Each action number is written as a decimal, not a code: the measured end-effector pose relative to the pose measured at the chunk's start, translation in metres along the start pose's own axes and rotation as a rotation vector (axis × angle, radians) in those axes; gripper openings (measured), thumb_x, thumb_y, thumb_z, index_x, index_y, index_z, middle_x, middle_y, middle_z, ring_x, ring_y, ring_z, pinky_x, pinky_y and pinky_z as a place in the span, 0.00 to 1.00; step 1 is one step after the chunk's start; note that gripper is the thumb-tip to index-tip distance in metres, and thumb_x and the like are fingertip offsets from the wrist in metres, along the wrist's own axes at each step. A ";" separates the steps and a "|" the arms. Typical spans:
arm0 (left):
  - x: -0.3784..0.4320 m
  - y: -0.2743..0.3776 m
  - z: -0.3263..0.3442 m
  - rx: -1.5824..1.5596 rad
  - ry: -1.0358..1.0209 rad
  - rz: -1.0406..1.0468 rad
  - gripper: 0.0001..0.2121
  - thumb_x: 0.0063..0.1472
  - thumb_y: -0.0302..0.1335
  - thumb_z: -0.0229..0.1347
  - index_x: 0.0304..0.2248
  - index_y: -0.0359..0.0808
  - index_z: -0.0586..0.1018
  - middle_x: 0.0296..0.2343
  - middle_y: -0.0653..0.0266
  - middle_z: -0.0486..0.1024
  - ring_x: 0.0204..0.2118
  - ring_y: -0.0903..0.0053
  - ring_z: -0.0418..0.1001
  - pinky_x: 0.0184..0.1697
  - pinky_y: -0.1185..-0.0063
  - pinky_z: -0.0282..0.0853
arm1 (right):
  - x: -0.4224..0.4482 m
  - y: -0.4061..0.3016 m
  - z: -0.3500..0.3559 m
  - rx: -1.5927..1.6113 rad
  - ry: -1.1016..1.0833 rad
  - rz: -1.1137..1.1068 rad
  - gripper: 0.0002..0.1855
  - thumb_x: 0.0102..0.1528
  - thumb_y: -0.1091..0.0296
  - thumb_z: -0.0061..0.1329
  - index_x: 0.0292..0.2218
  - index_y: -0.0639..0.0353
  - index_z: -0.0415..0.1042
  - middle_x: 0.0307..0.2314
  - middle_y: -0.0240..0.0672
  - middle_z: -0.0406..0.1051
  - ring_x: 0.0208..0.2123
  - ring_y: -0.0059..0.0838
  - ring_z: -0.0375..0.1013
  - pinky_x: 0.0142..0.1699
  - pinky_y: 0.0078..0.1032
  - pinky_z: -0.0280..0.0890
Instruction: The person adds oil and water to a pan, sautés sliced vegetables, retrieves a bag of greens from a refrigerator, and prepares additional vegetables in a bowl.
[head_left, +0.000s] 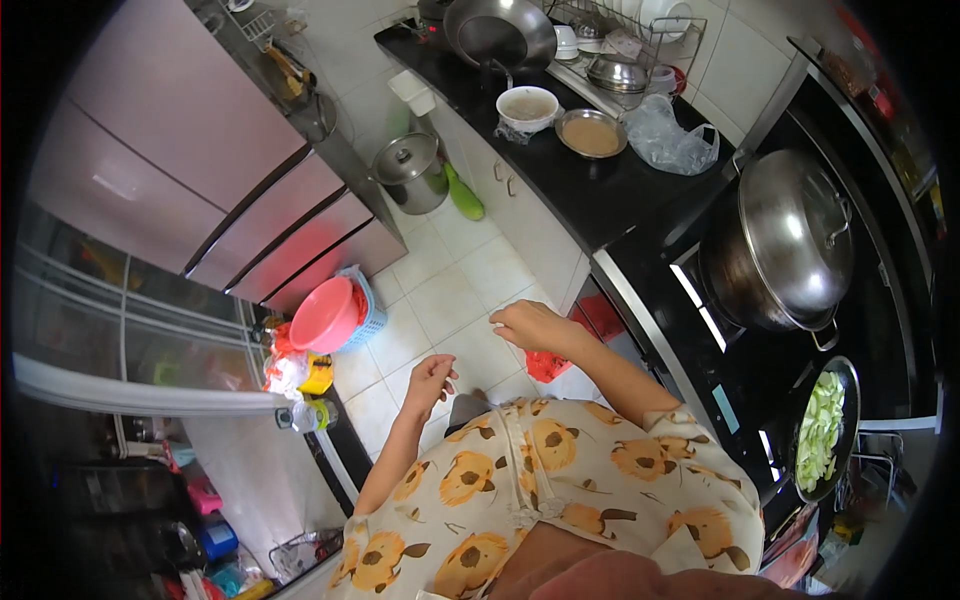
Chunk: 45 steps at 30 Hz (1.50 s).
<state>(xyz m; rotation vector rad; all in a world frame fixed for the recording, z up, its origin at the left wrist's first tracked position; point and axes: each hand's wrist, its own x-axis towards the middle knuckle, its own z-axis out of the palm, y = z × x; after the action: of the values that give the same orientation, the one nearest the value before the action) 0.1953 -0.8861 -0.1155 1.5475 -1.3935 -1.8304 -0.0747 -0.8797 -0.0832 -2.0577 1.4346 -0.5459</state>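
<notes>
Over the tiled floor, my left hand (433, 384) is held in front of my body with its fingers loosely curled, touching nothing I can see. My right hand (529, 324) hangs further forward and nearer the black counter, its fingers bent; whether anything small is inside it I cannot tell. To the right, a pan of sliced green vegetable (821, 431) sits on the stove. A large lidded steel pot (791, 240) stands beyond it. On the counter are a white bowl (528, 109) and a steel dish of brownish liquid (591, 135).
A pink basin (325, 315) rests in a blue basket (371, 319) beside the pink refrigerator (187, 150). Further ahead on the floor are a lidded steel stockpot (411, 176) and a green gourd (465, 196). A red plastic bag (546, 365) lies below my right forearm.
</notes>
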 end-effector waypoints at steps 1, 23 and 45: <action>0.008 0.008 -0.008 -0.016 -0.010 0.008 0.12 0.62 0.33 0.49 0.40 0.36 0.74 0.24 0.68 0.73 0.18 0.86 0.68 0.16 0.88 0.59 | 0.018 0.005 -0.006 -0.017 0.019 0.001 0.10 0.52 0.64 0.46 0.31 0.62 0.72 0.26 0.49 0.72 0.32 0.51 0.72 0.38 0.42 0.66; 0.269 0.215 -0.176 -0.067 -0.259 0.159 0.12 0.63 0.32 0.49 0.40 0.34 0.74 0.25 0.67 0.73 0.20 0.86 0.67 0.19 0.88 0.60 | 0.397 0.193 -0.171 -0.026 1.142 0.833 0.22 0.50 0.59 0.51 0.37 0.73 0.67 0.32 0.56 0.71 0.38 0.53 0.71 0.44 0.37 0.66; 0.456 0.297 -0.212 0.031 -0.469 0.142 0.10 0.64 0.29 0.48 0.40 0.33 0.74 0.24 0.69 0.72 0.18 0.89 0.65 0.19 0.89 0.57 | 0.511 0.162 -0.199 0.280 1.627 0.313 0.13 0.44 0.62 0.57 0.24 0.63 0.72 0.19 0.47 0.70 0.22 0.46 0.70 0.27 0.32 0.64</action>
<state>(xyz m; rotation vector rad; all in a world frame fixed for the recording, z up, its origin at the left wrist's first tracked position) 0.1440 -1.4672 -0.0882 1.0333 -1.6860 -2.1758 -0.1373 -1.4456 -0.0337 -0.8459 2.1218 -2.3662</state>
